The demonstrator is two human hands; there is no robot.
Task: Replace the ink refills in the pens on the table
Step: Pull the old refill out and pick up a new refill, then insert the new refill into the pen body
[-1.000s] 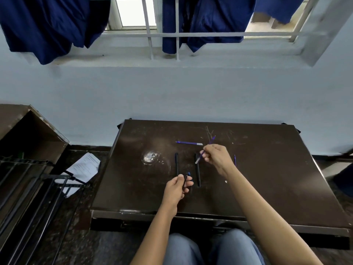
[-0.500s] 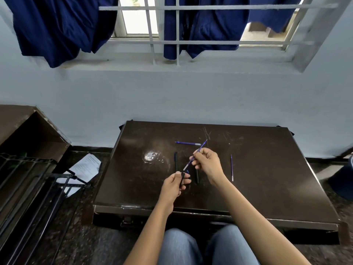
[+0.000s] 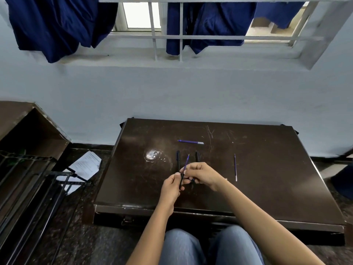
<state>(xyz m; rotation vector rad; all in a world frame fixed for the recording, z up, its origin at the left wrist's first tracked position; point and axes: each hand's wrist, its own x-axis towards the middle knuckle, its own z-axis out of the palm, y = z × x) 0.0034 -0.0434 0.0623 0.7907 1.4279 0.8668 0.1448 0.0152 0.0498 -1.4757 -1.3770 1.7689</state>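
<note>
Dark scratched table [image 3: 267,178] below barred window [image 3: 172,37].

Single head cam, wide-angle, looks forward-down over surface [image 3: 267,188]; wall and window [image 3: 141,14] beyond.

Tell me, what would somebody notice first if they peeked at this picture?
Probably the two hands meeting over the middle of the dark brown table: the left hand holds a black pen barrel while the right hand feeds a thin blue refill into it. Next, the dark blue cloths draped over the barred window up top.
</note>
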